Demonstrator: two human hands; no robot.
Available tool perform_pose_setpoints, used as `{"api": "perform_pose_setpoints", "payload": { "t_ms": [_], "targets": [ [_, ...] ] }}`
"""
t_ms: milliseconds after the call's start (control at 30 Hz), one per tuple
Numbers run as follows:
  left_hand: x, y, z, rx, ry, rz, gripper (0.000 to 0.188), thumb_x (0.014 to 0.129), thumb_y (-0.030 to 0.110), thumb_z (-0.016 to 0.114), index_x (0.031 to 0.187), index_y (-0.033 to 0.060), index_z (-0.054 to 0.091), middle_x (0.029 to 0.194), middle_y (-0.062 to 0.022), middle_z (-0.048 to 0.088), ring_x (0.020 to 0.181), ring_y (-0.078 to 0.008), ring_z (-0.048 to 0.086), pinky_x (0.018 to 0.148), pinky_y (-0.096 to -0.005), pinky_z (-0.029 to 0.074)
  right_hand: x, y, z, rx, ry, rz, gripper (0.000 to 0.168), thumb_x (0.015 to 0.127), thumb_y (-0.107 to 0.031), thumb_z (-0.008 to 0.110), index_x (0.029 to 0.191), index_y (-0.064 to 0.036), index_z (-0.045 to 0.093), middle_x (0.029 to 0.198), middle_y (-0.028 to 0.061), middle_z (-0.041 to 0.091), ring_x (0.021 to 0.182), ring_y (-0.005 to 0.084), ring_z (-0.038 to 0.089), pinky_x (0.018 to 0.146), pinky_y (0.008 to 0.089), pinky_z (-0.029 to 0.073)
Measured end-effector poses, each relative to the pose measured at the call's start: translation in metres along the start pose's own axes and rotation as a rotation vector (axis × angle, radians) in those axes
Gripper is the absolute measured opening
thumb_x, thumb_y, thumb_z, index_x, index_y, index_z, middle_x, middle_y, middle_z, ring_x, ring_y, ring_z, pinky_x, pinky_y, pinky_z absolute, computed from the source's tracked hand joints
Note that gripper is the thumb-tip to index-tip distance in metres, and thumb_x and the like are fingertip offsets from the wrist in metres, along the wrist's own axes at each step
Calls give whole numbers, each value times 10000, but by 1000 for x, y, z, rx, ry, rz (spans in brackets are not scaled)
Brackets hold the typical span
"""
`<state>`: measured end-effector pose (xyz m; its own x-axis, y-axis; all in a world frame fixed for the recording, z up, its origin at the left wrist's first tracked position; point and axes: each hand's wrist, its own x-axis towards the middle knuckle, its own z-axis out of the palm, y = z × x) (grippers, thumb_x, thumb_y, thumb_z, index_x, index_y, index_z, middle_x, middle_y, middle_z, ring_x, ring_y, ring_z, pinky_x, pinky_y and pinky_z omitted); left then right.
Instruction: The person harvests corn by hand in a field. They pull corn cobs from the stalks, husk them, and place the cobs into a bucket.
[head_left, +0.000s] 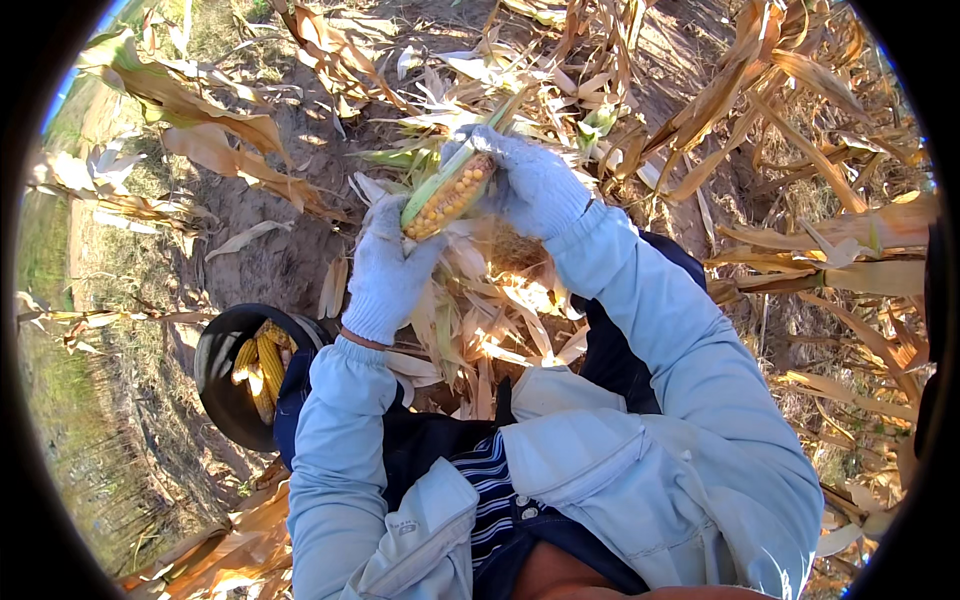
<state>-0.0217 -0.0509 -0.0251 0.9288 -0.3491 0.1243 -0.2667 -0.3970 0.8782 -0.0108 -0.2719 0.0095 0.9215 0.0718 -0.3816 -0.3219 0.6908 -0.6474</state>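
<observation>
A partly husked corn cob (450, 199), with gaps among its yellow kernels, lies between my two gloved hands. Its lower left end rests in my left hand (391, 259), whose fingers reach behind it. At the upper right end, my right hand (525, 176) closes around the cob and a strip of green husk (437, 186). That strip still runs along the cob's upper side. Both hands wear whitish knit gloves, and the fingertips are partly hidden. Loose pale husks (450, 315) hang and lie just below the cob.
To my left stands a black bucket (225, 375) holding several yellow corn cobs (266, 364). A heap of dry husks (517, 75) covers the soil ahead. Dry corn stalks (862, 277) crowd the right side, and brown leaves (217, 142) reach in from the upper left.
</observation>
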Motion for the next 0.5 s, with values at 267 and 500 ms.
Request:
{"api": "perform_pose_setpoints", "payload": {
  "t_ms": [267, 500],
  "targets": [
    [-2, 13, 24, -632, 44, 18, 816, 752, -41, 858, 1453, 29, 446, 1327, -162, 581, 1274, -233, 615, 999, -334, 572, 1, 9, -5, 75, -95, 9, 229, 1099, -214, 524, 1252, -61, 601, 1173, 120, 721, 1091, 266, 715, 970, 456, 612],
    [-2, 22, 35, -756, 157, 90, 803, 734, -69, 873, 1418, -17, 456, 1359, -145, 580, 1226, -223, 642, 1002, -342, 590, 14, 34, -34, -1500, -58, -613, 448, 811, -175, 751, 1218, -22, 645, 1078, 164, 691, 1073, 344, 666, 997, 447, 551]
  ]
}}
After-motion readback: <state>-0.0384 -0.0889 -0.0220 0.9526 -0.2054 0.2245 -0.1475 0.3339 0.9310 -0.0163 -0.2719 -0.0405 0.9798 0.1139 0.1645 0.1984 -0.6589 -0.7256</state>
